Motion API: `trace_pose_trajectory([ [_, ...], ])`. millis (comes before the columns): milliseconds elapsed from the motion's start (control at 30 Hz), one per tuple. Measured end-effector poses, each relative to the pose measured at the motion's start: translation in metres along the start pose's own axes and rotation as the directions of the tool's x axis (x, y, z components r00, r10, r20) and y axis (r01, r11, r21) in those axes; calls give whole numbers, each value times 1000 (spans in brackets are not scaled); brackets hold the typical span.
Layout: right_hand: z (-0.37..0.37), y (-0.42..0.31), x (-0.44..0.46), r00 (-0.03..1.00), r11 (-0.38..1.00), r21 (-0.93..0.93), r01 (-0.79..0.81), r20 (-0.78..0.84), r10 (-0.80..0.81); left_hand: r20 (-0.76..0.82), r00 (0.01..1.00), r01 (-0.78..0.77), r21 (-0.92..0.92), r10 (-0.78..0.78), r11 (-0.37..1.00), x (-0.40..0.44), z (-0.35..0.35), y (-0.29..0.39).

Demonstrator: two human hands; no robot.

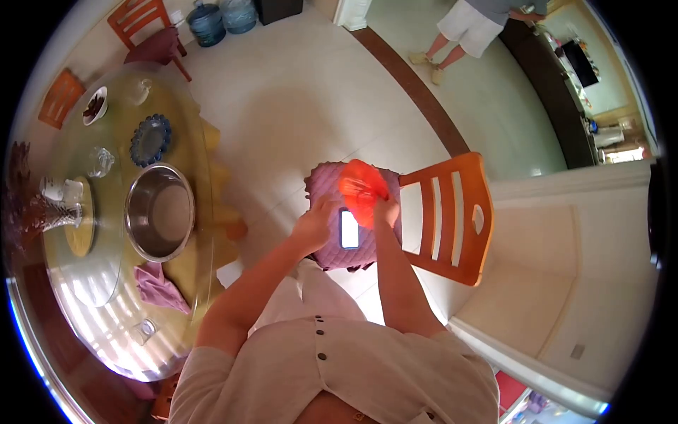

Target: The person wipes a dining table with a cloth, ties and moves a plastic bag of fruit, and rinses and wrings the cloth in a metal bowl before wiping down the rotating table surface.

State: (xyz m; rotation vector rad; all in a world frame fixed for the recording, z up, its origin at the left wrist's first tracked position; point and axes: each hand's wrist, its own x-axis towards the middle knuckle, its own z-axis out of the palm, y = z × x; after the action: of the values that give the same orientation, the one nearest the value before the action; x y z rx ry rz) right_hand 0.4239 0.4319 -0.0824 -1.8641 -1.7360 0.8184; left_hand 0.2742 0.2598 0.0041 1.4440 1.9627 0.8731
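A red plastic bag (360, 187) is bunched in my right hand (385, 210), whose fingers are closed on it. The bag hangs over the quilted purple cushion (326, 185) of a wooden chair (466, 219). On that cushion lies a smartphone (349, 230) with a bright white screen, just below the bag. My left hand (314, 226) is over the cushion's left side, left of the phone. Its fingers reach forward and look apart, with nothing visible in them.
At left stands a glass-topped round table (106, 311) bearing a steel basin (160, 212), a blue scalloped dish (150, 140), a pink cloth (161, 286) and glassware. Water jugs (205, 25) stand at the back wall. Another person (466, 28) stands at upper right.
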Motion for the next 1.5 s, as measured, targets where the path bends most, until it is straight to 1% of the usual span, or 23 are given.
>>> trace_pose_trajectory([
  [67, 23, 43, 28, 1000, 999, -35, -16, 5, 17, 63, 997, 31, 58, -35, 998, -6, 2, -15],
  [133, 32, 71, 40, 983, 973, -149, -179, -75, 169, 320, 936, 97, 169, -148, 981, -6, 6, -27],
  [167, 32, 80, 45, 984, 974, -149, -171, -68, 163, 313, 937, 104, 170, -154, 980, -7, 12, -31],
  [233, 28, 93, 48, 920, 916, -118, -384, 36, 391, 474, 869, -112, 465, -140, 878, -14, 24, -35],
  [367, 27, 125, 47, 839, 849, -118, -515, 136, 527, 598, 752, -75, 494, -276, 866, -18, 40, -35],
  [433, 27, 132, 46, 845, 853, -168, -494, 138, 517, 535, 833, -134, 446, -143, 885, -33, 55, -44],
  [500, 21, 134, 36, 866, 854, -285, -435, 129, 484, 569, 802, -118, 445, -179, 887, -37, 65, -44],
  [567, 9, 138, 10, 921, 843, -480, -242, 159, 355, 601, 774, -117, 447, -200, 887, -38, 69, -40],
  [633, -1, 139, -32, 941, 811, -579, 88, 315, 122, 593, 783, -136, 460, -189, 877, -43, 78, -39],
  [667, -1, 137, -55, 917, 819, -538, 198, 398, 39, 599, 781, -153, 461, -179, 874, -44, 75, -33],
  [733, -7, 111, -96, 772, 964, -259, -54, 602, 205, 640, 730, -128, 475, -242, 870, -46, 70, -18],
  [800, -3, 113, -134, 539, 905, 1, -426, 803, 252, 664, 689, -115, 497, -291, 860, -46, 64, -2],
  [867, -16, 86, -161, 540, 865, 6, -502, 784, 308, 681, 664, -124, 507, -308, 853, -46, 60, 13],
  [1100, -19, 92, -173, 695, 916, 158, -369, 701, 159, 673, 676, -101, 488, -300, 867, -69, 32, 36],
  [1167, -27, 87, -173, 650, 879, 191, -437, 743, 162, 660, 691, -72, 468, -294, 881, -79, 18, 39],
  [1200, -27, 86, -168, 594, 845, 175, -505, 781, 193, 647, 706, -57, 459, -290, 887, -83, 10, 39],
  [1267, -25, 72, -176, 671, 782, 212, -586, 668, 321, 598, 758, -16, 417, -261, 909, -94, -4, 35],
  [1300, 1, 100, -173, 716, 809, 230, -540, 631, 299, 489, 865, -50, 305, -112, 951, -107, -7, 21],
  [1333, -2, 77, -182, 849, 904, 208, -374, 468, 244, 343, 939, -111, 205, 34, 972, -118, -15, 10],
  [1400, 23, 72, -198, 939, 992, 67, 104, 322, -120, 193, 980, -86, 199, 47, 976, -138, -41, -9],
  [1433, 27, 41, -222, 889, 960, -13, 279, 382, -253, 62, 995, -83, 190, 73, 978, -151, -56, -19],
  [1467, 28, 3, -249, 817, 889, -70, 452, 433, -381, -197, 976, -71, 101, 90, 992, -175, -72, -37],
  [1500, 33, -28, -276, 756, 896, 0, 445, 535, -376, -446, 891, -80, 18, 80, 997, -203, -89, -57],
])
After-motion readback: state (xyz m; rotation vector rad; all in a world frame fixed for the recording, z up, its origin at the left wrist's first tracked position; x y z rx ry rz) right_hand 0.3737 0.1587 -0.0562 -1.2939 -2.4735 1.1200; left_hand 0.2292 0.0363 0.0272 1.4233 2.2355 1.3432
